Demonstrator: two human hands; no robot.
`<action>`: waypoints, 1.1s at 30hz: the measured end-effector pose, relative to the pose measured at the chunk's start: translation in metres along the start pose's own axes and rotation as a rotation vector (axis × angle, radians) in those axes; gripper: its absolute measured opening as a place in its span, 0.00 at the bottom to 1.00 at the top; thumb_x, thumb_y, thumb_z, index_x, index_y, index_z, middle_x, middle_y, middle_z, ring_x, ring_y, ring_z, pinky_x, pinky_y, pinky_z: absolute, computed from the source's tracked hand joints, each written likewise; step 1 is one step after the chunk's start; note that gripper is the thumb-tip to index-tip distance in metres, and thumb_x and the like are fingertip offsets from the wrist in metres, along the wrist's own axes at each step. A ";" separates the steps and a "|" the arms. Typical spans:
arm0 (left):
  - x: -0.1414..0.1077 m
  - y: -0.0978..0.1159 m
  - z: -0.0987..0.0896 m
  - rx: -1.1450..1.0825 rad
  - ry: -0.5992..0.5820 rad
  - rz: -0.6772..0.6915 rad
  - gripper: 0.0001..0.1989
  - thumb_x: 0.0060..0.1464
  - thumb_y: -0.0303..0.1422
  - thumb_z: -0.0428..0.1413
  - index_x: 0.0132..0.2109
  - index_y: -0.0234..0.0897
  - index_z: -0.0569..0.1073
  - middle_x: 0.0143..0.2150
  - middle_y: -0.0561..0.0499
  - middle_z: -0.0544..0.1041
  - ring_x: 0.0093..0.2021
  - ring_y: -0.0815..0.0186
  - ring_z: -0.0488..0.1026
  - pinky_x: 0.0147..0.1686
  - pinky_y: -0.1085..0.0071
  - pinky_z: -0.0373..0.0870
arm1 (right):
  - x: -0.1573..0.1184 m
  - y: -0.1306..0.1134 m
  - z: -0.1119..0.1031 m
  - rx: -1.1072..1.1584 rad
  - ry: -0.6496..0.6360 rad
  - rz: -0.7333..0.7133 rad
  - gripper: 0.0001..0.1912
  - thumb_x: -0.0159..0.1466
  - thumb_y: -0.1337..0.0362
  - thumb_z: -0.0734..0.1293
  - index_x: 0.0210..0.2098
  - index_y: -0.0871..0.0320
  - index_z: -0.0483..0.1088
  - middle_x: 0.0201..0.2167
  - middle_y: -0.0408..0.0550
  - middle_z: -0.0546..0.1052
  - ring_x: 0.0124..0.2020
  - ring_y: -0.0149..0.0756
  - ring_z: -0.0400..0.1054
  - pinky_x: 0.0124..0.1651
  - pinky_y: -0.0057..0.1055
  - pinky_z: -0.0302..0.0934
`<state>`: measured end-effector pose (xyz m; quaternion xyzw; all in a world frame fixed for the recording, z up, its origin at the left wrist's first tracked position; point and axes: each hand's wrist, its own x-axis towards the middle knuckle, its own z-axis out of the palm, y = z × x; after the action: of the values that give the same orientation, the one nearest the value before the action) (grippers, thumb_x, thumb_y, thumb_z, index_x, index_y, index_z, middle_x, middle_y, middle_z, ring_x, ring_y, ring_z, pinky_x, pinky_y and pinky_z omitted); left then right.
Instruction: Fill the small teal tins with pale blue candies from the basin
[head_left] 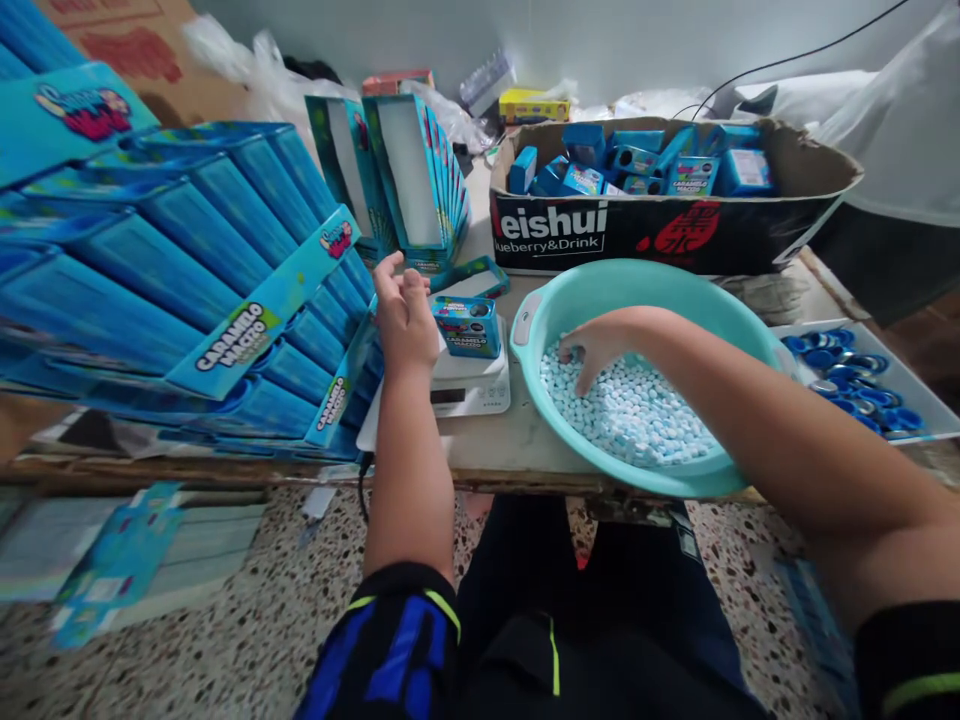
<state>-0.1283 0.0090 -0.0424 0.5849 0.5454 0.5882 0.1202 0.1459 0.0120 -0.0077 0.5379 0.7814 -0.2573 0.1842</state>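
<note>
My left hand (405, 310) hovers just left of a small blue candy box (466, 327), its fingers loosely bent with nothing visible in them. That box stands on a white digital scale (487, 396). My right hand (592, 348) reaches down into a turquoise basin (529, 340), thumb and fingers apart at the surface of small pale blue and white candies (645, 415). Some of its fingertips are hidden by the hand itself. Behind the small box lies a flat blue carton piece (480, 278).
Stacked blue display cartons (225, 250) fill the left side. Open blue display boxes (412, 170) stand behind the scale. A black cardboard box (637, 235) of small blue boxes is behind the basin. At right, a white tray (937, 400) holds blue round lids (847, 365).
</note>
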 end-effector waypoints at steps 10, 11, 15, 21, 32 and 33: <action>-0.006 -0.008 -0.019 -0.004 -0.483 -0.203 0.50 0.46 0.45 0.74 0.71 0.47 0.61 0.64 0.36 0.72 0.62 0.43 0.74 0.62 0.44 0.70 | -0.001 0.001 -0.001 -0.009 0.002 -0.022 0.27 0.40 0.57 0.83 0.30 0.72 0.76 0.32 0.33 0.78 0.19 0.13 0.58 0.29 0.19 0.43; -0.007 -0.009 -0.019 0.036 -0.485 -0.205 0.53 0.41 0.41 0.76 0.71 0.46 0.61 0.65 0.36 0.71 0.62 0.41 0.74 0.63 0.43 0.69 | -0.002 0.000 -0.002 -0.015 -0.003 -0.031 0.26 0.41 0.58 0.82 0.31 0.72 0.77 0.31 0.32 0.78 0.18 0.13 0.58 0.29 0.19 0.42; -0.004 -0.004 -0.015 0.097 -0.373 -0.221 0.47 0.35 0.34 0.76 0.64 0.41 0.70 0.58 0.37 0.77 0.57 0.43 0.78 0.60 0.46 0.74 | -0.007 -0.005 -0.006 -0.072 -0.016 -0.092 0.25 0.48 0.64 0.80 0.42 0.73 0.80 0.30 0.32 0.77 0.17 0.15 0.55 0.28 0.21 0.41; 0.003 0.023 -0.011 0.085 -0.433 -0.239 0.24 0.34 0.38 0.74 0.41 0.37 0.79 0.39 0.44 0.83 0.41 0.49 0.81 0.46 0.52 0.81 | -0.003 -0.005 -0.013 -0.080 -0.044 -0.170 0.33 0.47 0.68 0.82 0.54 0.61 0.80 0.29 0.32 0.76 0.21 0.22 0.59 0.28 0.21 0.48; -0.002 0.046 0.001 0.105 -0.222 0.341 0.26 0.47 0.46 0.64 0.55 0.77 0.76 0.57 0.71 0.80 0.63 0.47 0.74 0.71 0.39 0.63 | 0.036 0.012 -0.016 -0.040 -0.080 -0.253 0.31 0.47 0.57 0.84 0.49 0.55 0.79 0.39 0.42 0.79 0.34 0.37 0.70 0.32 0.27 0.60; -0.001 0.043 -0.001 0.130 -0.281 0.398 0.28 0.49 0.46 0.62 0.57 0.83 0.73 0.57 0.75 0.79 0.64 0.48 0.74 0.73 0.39 0.61 | 0.043 0.015 -0.015 -0.042 -0.081 -0.268 0.31 0.47 0.55 0.84 0.48 0.54 0.78 0.39 0.42 0.78 0.35 0.38 0.71 0.33 0.28 0.61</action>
<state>-0.1070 -0.0084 -0.0092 0.7633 0.4342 0.4768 0.0389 0.1447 0.0574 -0.0234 0.4138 0.8435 -0.2845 0.1906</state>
